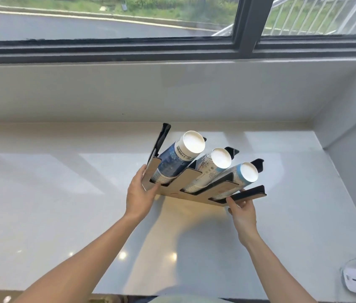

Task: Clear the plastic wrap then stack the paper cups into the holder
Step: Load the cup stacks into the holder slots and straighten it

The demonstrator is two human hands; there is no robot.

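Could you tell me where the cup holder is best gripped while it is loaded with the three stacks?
Grip the cup holder at its two near corners, from both sides, as the left hand and right hand do now. The cup stacks lean away, so a wide grip probably steadies it.

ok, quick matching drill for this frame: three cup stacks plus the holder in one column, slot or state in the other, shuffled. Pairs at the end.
Things
1. dark blue cup stack
2. white line-drawn cup stack
3. light blue cup stack
4. cup holder

Place or state
A. middle slot
B. gripped at both ends by left hand and right hand
C. leftmost slot
D. rightmost slot

Pairs: 1-C, 2-A, 3-D, 4-B
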